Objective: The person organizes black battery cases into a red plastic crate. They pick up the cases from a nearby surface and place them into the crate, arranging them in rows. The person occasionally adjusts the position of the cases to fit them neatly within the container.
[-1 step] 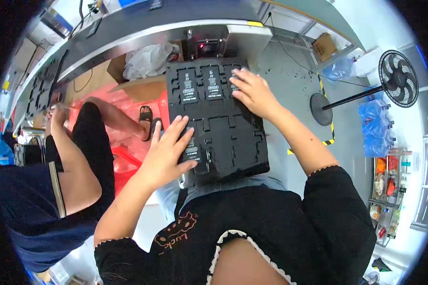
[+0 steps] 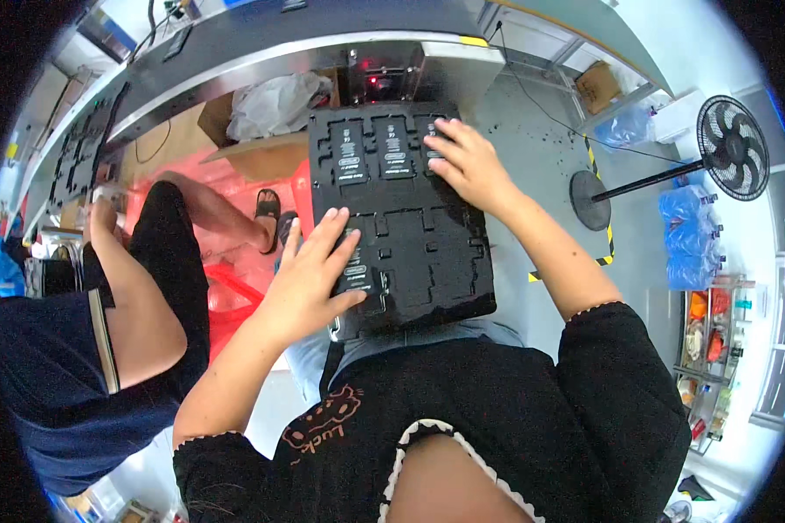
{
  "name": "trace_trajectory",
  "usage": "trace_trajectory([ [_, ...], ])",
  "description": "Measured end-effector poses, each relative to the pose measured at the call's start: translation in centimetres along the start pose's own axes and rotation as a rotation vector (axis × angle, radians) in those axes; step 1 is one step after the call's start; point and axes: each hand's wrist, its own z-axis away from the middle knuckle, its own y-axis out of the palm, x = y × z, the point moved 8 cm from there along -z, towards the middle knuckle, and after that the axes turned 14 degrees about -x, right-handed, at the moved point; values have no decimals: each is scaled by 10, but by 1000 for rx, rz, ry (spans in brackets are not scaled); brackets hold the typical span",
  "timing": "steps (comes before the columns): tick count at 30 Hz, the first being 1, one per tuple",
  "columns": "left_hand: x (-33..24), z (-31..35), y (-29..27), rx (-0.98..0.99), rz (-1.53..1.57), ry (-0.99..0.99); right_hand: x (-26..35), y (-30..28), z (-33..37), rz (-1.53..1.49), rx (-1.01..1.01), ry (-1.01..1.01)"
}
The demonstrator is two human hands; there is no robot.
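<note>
A black moulded plastic tray rests on my lap, its far end by the workbench. Two flat black rectangular pieces with white print, a left one and a middle one, sit in its far row of pockets. My right hand lies with spread fingers over a third such piece at the far right, partly covering it. At the near left, my left hand rests with fingers apart on another printed piece. The other near pockets hold no pieces.
A long workbench runs across the far side, carrying another black tray. A carton holds clear plastic bags. At left a co-worker sits close beside me. A standing fan is on the right floor.
The view has shifted very slightly. My right hand's fingers have moved a little on the far-right piece; my left hand stays in nearly the same place.
</note>
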Motion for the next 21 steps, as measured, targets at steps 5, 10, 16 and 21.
trace_trajectory([
  [5,-6,15,10,41,53,44,25,-36,-56,-249,-178,76],
  [10,-11,14,22,8,-105,38,22,-52,-148,-202,-354,-115],
  [16,-12,1,11,118,-176,-4,-34,13,-281,-18,-198,-28],
  [21,29,-92,-72,-243,-25,125,-130,73,-321,126,455,240],
])
